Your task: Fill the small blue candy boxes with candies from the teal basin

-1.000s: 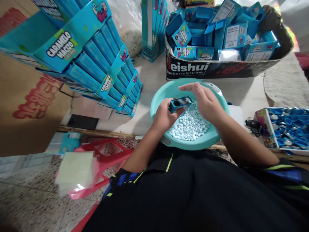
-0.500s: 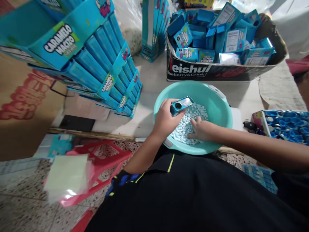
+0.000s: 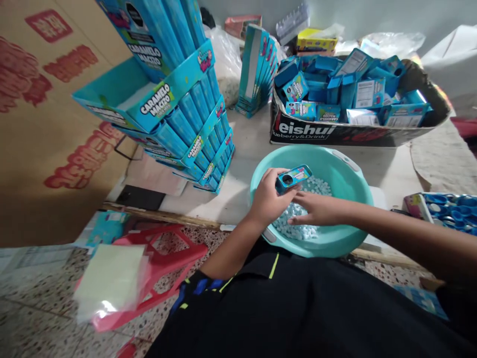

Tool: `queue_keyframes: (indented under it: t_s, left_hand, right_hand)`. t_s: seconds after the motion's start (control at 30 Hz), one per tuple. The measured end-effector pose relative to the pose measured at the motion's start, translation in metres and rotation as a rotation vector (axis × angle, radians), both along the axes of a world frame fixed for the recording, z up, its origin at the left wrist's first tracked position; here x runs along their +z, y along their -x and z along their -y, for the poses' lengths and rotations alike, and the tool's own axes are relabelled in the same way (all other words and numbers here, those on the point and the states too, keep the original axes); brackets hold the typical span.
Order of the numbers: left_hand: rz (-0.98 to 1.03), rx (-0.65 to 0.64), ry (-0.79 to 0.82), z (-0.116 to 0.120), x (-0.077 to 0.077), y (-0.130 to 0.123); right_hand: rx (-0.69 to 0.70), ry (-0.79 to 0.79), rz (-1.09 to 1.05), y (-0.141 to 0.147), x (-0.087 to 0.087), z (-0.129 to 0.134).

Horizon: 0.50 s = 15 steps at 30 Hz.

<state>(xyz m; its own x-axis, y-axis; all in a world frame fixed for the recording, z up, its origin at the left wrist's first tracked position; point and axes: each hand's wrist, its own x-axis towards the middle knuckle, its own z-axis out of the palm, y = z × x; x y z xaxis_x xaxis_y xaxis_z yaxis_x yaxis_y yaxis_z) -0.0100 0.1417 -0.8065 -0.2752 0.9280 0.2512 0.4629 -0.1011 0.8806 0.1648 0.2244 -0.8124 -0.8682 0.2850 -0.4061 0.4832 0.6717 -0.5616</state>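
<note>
Near the middle of the head view, your left hand (image 3: 266, 199) is clamped around a small blue box (image 3: 296, 177). The box is held tilted above the basin (image 3: 343, 191), apart from its floor, with a printed panel facing up and a dark round spot toward its left end. Your thumb and fingers grip the left part of the box; its right end projects free.

Your right hand (image 3: 316, 209) reaches in from the right, just to the near side of the box, over the pale blue pellets (image 3: 300, 229). Its thumb stands apart from the fingers. The fingertips lie close to your left hand; you cannot tell whether they touch it, or whether pellets lie under the palm. The pellets cover the left part of the basin floor.

On the far side of the basin stands a black carton (image 3: 324, 133) filled with loose blue boxes (image 3: 368, 93). At left, a tiered display (image 3: 186, 117) holds rows of blue packs; a large brown cardboard box (image 3: 74, 117) stands beyond its left side. Between display and carton, a set of blue printed cardboard (image 3: 253, 74) stands upright. At right, a shallow tray (image 3: 417, 206) contains small blue pieces (image 3: 452, 211). Below the table (image 3: 242, 159) edge at near left is a red stool (image 3: 164, 248).
</note>
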Motion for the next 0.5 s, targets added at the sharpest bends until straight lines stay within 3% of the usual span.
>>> queue_keyframes:
  t_s: [0.1, 0.17, 0.3, 0.5]
  left_hand:
    - [0.034, 0.038, -0.043, 0.0, -0.004, 0.001]
    - [0.059, 0.059, -0.054, 0.0, -0.007, 0.002]
    - [0.061, 0.079, -0.068, 0.002, -0.01, 0.004]
    - [0.018, 0.068, -0.063, -0.003, -0.014, 0.003]
  right_hand:
    - [0.148, -0.306, 0.066, -0.001, -0.011, -0.022]
    - [0.305, -0.383, 0.087, -0.002, -0.021, -0.029]
    - [0.522, -0.355, 0.091, 0.003, -0.029, -0.02]
    - [0.567, -0.215, -0.018, 0.016, -0.022, 0.003]
